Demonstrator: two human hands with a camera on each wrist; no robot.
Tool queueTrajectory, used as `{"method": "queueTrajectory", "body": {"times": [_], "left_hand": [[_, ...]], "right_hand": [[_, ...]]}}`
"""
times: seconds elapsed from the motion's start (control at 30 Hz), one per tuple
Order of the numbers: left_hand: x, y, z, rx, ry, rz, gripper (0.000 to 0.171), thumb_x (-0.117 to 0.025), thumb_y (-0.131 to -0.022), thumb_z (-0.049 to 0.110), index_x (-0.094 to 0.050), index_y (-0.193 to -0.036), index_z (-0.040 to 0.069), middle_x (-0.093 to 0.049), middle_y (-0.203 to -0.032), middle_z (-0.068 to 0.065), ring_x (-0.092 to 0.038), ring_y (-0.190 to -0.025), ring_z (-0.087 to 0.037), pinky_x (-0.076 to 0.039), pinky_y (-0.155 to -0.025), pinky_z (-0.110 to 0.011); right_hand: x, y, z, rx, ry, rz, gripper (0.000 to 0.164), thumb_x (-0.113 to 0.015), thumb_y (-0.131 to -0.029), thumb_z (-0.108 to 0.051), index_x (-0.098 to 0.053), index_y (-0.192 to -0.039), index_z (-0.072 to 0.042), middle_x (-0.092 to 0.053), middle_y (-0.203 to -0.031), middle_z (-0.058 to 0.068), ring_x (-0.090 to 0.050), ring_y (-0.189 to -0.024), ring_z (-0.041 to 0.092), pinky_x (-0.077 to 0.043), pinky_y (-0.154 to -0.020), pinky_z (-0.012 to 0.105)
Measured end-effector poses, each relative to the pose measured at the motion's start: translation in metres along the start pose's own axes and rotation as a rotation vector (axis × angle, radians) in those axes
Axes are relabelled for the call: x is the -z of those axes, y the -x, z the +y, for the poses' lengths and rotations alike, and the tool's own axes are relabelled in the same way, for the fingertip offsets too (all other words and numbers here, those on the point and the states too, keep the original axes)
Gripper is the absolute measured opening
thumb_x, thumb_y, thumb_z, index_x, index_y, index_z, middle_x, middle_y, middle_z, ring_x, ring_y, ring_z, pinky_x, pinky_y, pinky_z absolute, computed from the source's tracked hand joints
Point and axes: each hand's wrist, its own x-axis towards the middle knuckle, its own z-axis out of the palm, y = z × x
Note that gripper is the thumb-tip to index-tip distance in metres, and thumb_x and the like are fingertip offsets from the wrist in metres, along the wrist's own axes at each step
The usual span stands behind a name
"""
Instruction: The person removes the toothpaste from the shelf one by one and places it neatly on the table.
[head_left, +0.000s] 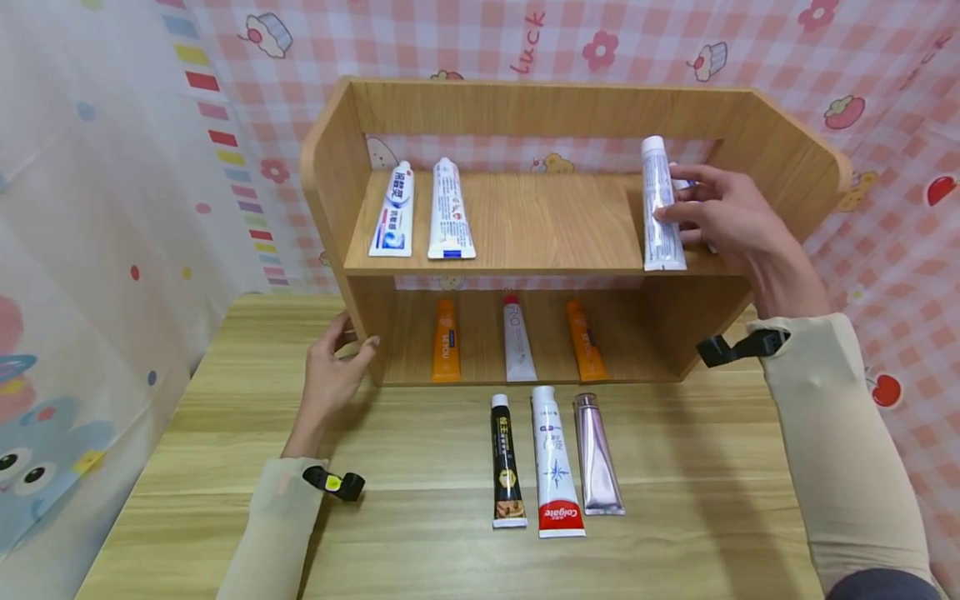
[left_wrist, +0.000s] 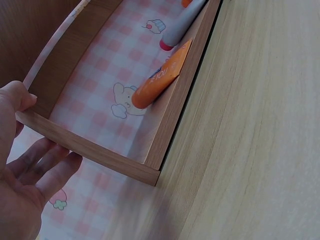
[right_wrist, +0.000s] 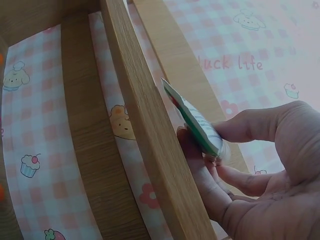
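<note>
My left hand holds the lower left side panel of a wooden two-tier shelf, thumb on one side and fingers on the other in the left wrist view. At the right end of the upper tier, my right hand pinches a white toothpaste tube, cap pointing up and back. The right wrist view shows a green-edged tube between thumb and fingers. Behind those fingers a bit of another white and blue item peeks out, mostly hidden. Two white toothpaste tubes lie on the upper tier's left.
Along the lower tier lie an orange tube, a white tube with a red cap and a second orange tube. On the table in front are a black tube, a red-and-white Colgate tube and a pink metallic tube.
</note>
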Motion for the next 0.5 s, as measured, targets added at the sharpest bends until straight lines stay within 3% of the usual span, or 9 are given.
{"method": "queueTrajectory", "body": {"times": [0.5], "left_hand": [[0.000, 0.000, 0.000, -0.005, -0.006, 0.001, 0.054, -0.064, -0.096, 0.005, -0.050, -0.148, 0.000, -0.060, -0.130, -0.031, -0.059, -0.118, -0.037, -0.054, -0.081, -0.007]], "right_hand": [[-0.008, 0.026, 0.010, 0.097, -0.064, 0.044, 0.072, -0.076, -0.093, -0.024, -0.042, -0.156, -0.035, -0.049, -0.123, -0.006, -0.057, -0.104, 0.018, -0.063, -0.074, 0.024]]}}
